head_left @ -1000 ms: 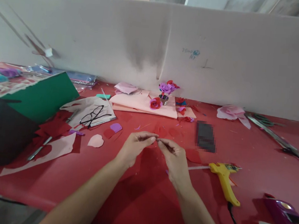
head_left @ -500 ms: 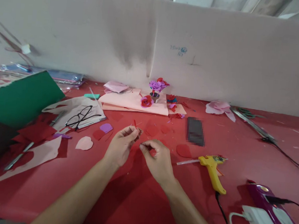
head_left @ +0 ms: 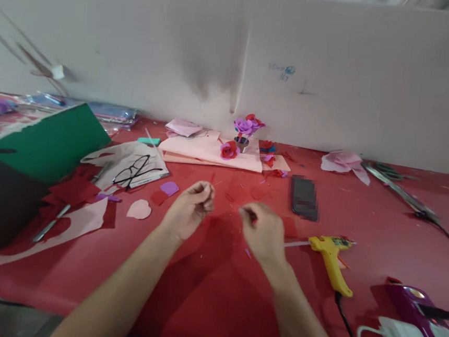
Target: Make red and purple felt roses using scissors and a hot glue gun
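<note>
My left hand is pinched closed above the middle of the red table. A thin red strip sticks up past its fingertips. A short way to the right, my right hand has its thumb and forefinger pressed together; anything between them is too small to make out. The hands are apart. Red petal-shaped cutouts lie just beyond them, hard to tell from the table. Left of my left hand are a purple cutout and a pale pink heart-shaped cutout.
Paper flowers stand in a small pot on pink sheets by the wall. At right lie a phone, a yellow glue gun and a purple power strip. Glasses, a green sheet and scraps fill the left.
My right hand has drawn away to the right, widening the gap from my left hand. My left hand stays pinched on the red strip. The whole view has shifted slightly.
</note>
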Motion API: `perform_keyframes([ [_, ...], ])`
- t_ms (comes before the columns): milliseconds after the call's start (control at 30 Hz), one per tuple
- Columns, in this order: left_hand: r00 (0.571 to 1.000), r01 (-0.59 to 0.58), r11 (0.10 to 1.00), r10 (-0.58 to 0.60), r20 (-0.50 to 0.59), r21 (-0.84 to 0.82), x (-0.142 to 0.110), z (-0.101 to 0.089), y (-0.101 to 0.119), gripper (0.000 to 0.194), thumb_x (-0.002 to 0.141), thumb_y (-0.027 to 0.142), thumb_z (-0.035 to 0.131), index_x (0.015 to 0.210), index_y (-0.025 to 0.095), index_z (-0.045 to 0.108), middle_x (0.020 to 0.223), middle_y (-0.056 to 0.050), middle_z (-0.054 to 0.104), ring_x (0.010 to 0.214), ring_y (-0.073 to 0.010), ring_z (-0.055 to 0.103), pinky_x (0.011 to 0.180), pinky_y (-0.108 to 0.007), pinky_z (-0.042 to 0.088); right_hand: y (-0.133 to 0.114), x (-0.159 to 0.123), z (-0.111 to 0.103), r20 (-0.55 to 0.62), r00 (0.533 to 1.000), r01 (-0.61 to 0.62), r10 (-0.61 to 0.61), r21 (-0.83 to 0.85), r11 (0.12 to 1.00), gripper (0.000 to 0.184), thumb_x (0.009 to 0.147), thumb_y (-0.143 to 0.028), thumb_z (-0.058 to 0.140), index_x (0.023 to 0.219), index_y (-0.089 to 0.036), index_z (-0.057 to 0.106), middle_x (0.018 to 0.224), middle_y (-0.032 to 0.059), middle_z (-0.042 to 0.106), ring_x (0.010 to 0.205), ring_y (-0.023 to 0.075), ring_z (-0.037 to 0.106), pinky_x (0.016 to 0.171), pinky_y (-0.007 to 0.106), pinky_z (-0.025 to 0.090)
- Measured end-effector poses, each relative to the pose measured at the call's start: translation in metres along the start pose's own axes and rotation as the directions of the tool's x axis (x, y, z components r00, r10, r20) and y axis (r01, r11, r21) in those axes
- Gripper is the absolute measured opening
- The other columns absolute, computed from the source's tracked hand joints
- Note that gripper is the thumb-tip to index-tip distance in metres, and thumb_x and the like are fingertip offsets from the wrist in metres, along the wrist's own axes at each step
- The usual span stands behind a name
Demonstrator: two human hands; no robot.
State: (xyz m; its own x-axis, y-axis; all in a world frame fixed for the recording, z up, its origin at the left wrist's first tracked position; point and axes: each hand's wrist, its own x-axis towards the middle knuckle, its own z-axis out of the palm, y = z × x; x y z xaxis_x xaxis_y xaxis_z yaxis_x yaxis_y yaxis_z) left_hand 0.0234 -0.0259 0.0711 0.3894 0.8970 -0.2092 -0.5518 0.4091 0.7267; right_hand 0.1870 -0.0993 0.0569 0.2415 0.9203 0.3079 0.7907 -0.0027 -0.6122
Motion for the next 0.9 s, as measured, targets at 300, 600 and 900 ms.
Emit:
perform_keyframes([
  [300,0.995,0.040,0.987,-0.054,0.086,0.158,-0.009,0.010,-0.015,0.020,0.063,0.025,0.079,0.068,0.014,0.062,0.072,0.000,0.057,0.056,-0.0054,0.045,0.055,-0.020,0.035,-0.002,0.005,-0.005,-0.138,0.990,0.010,0.018,0.197,0.980,0.024,0.087,-0.034,0.049,0.067,-0.020,0.054,0.068,0.0011,0.058,0.065,0.0150,0.053,0.066,0.026,0.040],
  [600,0.997,0.031,0.985,-0.042,0.060,0.168,-0.002,0.002,-0.014,0.024,0.062,0.030,0.079,0.069,0.016,0.061,0.070,0.001,0.058,0.053,-0.0045,0.042,0.050,-0.019,0.031,0.006,0.006,-0.010,-0.292,0.901,-0.170,0.321,0.445,0.879,0.040,0.083,-0.036,0.053,0.055,-0.023,0.027,0.053,-0.0075,0.023,0.050,0.0099,0.025,0.049,0.025,0.024],
  [900,0.992,-0.094,0.983,0.106,-0.067,0.159,0.018,-0.019,-0.007,0.021,0.062,0.029,0.078,0.069,0.016,0.063,0.068,0.001,0.057,0.054,-0.0058,0.043,0.051,-0.019,0.031,0.005,0.005,0.002,0.012,0.989,-0.144,0.147,0.291,0.946,0.022,0.082,-0.039,0.056,0.090,-0.021,0.065,0.074,0.0037,0.068,0.069,0.0192,0.063,0.068,0.030,0.044],
])
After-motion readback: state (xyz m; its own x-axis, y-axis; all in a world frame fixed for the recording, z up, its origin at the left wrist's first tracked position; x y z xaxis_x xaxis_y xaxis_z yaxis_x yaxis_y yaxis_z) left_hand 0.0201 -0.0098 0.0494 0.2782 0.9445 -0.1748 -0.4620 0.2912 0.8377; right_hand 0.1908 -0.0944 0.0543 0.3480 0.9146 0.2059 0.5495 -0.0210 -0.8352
